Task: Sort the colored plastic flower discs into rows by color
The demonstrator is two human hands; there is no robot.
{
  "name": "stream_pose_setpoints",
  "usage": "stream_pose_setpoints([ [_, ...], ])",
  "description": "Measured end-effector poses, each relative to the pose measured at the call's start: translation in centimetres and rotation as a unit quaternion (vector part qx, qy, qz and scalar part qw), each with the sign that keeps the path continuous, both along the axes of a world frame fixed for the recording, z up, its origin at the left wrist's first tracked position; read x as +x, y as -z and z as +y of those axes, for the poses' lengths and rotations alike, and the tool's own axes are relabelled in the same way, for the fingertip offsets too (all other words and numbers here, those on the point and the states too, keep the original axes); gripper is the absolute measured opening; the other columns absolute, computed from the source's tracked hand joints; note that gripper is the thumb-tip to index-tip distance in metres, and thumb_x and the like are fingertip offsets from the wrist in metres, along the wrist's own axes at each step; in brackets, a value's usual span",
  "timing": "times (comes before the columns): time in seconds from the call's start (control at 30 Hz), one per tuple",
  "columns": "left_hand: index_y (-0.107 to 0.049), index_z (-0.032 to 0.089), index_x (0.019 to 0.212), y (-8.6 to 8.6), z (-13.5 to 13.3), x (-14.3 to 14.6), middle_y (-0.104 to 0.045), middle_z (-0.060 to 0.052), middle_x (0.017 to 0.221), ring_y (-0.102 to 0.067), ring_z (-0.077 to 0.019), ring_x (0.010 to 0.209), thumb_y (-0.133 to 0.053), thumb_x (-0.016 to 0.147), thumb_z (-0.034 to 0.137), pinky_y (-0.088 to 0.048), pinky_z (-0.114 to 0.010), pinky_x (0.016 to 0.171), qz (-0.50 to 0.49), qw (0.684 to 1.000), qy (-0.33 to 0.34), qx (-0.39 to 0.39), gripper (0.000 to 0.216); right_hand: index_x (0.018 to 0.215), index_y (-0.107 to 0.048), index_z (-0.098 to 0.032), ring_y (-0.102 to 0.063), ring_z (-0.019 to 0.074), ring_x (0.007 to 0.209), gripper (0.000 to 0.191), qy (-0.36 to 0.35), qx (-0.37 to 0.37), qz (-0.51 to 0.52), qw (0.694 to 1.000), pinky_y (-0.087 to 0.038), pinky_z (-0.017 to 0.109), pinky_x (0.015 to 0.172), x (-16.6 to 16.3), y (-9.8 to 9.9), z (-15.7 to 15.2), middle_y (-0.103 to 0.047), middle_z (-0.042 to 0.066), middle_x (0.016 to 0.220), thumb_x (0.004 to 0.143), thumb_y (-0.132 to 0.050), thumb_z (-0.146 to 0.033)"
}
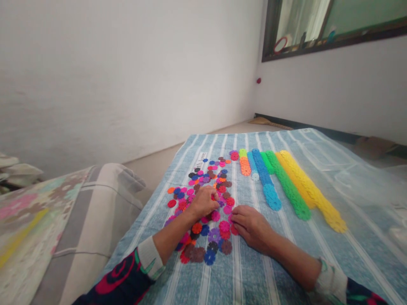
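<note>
A loose spread of small notched plastic discs [214, 235] in red, pink, purple, blue, orange, brown and black lies on the striped cloth. My left hand [204, 202] is among them, fingers curled down into a pinch; its fingertips hide whatever they hold. At the spread's right edge is my right hand [252, 226], fingers bent and close together. Beside its thumb a red disc [234, 229] shows, and what lies under the fingertips is hidden. Overlapping discs form rows sorted by colour: yellow [305, 188], green [288, 186], blue [262, 167] and orange [245, 166].
The blue-and-white striped cloth [321, 254] covers the table. A clear plastic bag [359, 182] lies on its right side. To the left stands a surface with a flowered and grey cover [92, 212]. White walls and a window [337, 25] are beyond.
</note>
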State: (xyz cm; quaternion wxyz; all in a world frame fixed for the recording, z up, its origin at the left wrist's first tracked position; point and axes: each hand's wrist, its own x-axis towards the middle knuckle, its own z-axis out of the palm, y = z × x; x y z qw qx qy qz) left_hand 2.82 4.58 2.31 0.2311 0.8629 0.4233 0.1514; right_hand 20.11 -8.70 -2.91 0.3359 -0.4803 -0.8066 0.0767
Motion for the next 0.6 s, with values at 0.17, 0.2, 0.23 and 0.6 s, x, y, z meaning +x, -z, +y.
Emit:
stream_pose_setpoints([
  [0.17,-0.059,0.017,0.057,-1.4,1.8,-0.5,-0.057,0.004,0.058,-0.053,-0.0128,0.061,-0.064,0.060,0.018,-0.042,-0.024,0.061,-0.068,0.993,-0.033,-0.092,0.006,0.091,-0.065,-0.019,-0.058,0.0203,0.091,0.012,0.002,-0.005,-0.003,1.000,-0.046,0.034,0.081,-0.2,0.1,0.2,-0.065,0.007,0.095,0.089,-0.054,-0.013],
  [0.2,-0.060,0.017,0.058,-1.7,2.3,-0.3,-0.057,0.004,0.057,-0.053,-0.0123,0.059,-0.063,0.060,0.020,-0.041,-0.024,0.060,-0.079,0.991,-0.035,-0.101,0.006,0.091,-0.064,-0.019,-0.058,0.0202,0.091,0.012,0.002,-0.005,-0.002,1.000,-0.046,0.034,0.081,-0.2,0.1,0.2,-0.065,0.007,0.095,0.089,-0.054,-0.013],
  [0.23,-0.061,0.017,0.059,-1.9,2.9,0.0,-0.057,0.004,0.057,-0.052,-0.0118,0.058,-0.063,0.061,0.022,-0.041,-0.023,0.059,-0.091,0.990,-0.034,-0.103,0.006,0.090,-0.064,-0.019,-0.058,0.0200,0.090,0.011,0.002,-0.005,0.001,1.000,-0.046,0.034,0.081,-0.3,0.1,0.3,-0.064,0.006,0.094,0.089,-0.054,-0.013],
  [0.6,-0.074,0.015,0.073,-1.0,13.2,10.2,-0.070,-0.001,0.067,-0.063,-0.0165,0.072,-0.061,0.067,0.014,-0.048,-0.026,0.070,-0.071,0.994,-0.077,0.023,0.015,0.088,-0.062,-0.020,-0.058,0.0200,0.088,0.014,0.016,0.009,0.035,0.999,-0.046,0.033,0.078,-0.8,0.5,0.4,-0.064,0.007,0.090,0.089,-0.048,-0.016],
])
